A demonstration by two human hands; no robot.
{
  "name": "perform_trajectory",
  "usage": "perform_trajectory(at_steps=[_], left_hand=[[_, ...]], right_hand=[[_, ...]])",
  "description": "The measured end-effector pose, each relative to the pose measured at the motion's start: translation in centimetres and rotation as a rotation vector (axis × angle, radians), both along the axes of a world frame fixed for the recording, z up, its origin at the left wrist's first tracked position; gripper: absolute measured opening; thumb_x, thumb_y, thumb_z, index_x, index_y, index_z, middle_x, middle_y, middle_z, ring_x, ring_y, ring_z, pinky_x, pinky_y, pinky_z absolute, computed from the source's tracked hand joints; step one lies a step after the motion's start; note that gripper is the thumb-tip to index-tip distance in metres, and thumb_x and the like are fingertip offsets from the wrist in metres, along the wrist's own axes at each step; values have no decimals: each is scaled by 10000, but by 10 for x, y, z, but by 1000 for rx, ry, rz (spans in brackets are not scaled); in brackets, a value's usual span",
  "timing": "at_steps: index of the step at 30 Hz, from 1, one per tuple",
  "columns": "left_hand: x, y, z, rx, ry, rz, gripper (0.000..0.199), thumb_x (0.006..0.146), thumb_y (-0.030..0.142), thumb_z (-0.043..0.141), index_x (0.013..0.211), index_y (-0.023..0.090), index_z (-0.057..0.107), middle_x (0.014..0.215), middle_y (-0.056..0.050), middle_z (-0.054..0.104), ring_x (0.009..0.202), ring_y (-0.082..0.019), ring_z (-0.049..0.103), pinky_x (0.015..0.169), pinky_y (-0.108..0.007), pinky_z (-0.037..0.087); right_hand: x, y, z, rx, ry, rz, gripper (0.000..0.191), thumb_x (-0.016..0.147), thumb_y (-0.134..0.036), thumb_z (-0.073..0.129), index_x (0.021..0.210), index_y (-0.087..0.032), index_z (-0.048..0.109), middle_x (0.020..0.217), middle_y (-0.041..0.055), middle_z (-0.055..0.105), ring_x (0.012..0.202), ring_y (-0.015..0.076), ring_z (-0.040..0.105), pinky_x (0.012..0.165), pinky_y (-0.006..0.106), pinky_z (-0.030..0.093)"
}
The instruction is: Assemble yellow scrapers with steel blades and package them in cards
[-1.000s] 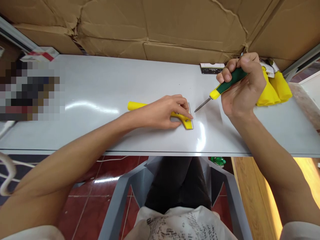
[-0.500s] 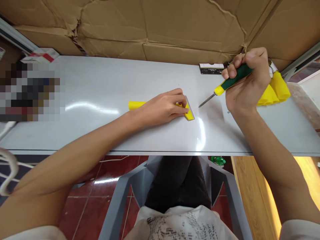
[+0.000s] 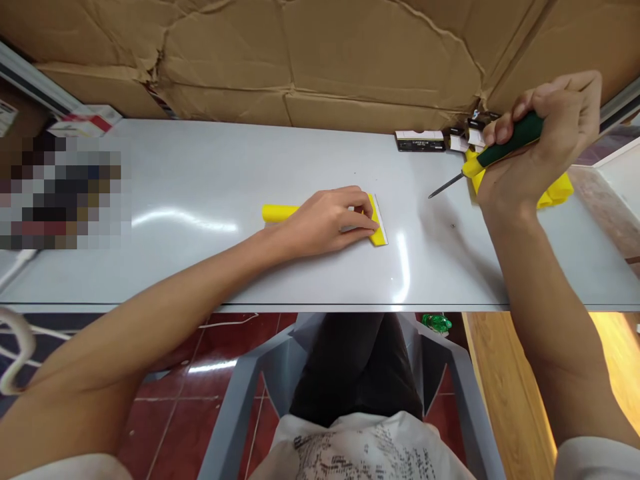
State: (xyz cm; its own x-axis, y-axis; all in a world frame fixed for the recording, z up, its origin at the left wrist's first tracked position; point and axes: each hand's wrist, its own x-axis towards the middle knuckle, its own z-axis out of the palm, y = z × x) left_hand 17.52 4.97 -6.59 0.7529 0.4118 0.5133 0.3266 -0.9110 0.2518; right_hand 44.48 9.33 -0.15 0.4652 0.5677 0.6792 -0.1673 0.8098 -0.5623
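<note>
A yellow scraper (image 3: 280,213) with a thin blade edge lies on the white table, its handle pointing left. My left hand (image 3: 333,223) grips its head near the blade, covering the middle of it. Raised above the right side of the table, my right hand (image 3: 545,137) is wrapped round the dark green and yellow handle of a screwdriver (image 3: 511,143). The screwdriver's metal shaft points down and left, its tip apart from the scraper. Behind my right wrist are other yellow pieces (image 3: 556,192), partly hidden.
The white table (image 3: 200,167) has a cardboard sheet (image 3: 350,60) along its back. Small black and white boxes (image 3: 421,141) stand at the back right. A white and red box (image 3: 85,123) is at the back left, beside a blurred patch.
My right hand has moved right and slightly up with the screwdriver, taking its tip farther from the scraper. My left hand stays on the scraper.
</note>
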Motion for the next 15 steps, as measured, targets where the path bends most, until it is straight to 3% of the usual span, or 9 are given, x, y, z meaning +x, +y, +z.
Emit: perform_trajectory(at_steps=[7,15], left_hand=[[5,-9,5,-142,7,63,219,1034,211,632,956,216,836,975,-52,776,937,-195,704,810,-325,537],[7,-16,16,-313,50,108,198,983,226,648,897,203,825,953,-43,788,931,-196,713,842,-330,539]], right_hand=[[-7,1,-2,75,-78,-40,194,768,-227,574,696,-284,403,629,-59,350,446,90,305,417,264,248],[-7,-5,1,9,-92,-83,204,812,-209,540,736,-268,360,665,-58,358,479,74,317,447,250,287]])
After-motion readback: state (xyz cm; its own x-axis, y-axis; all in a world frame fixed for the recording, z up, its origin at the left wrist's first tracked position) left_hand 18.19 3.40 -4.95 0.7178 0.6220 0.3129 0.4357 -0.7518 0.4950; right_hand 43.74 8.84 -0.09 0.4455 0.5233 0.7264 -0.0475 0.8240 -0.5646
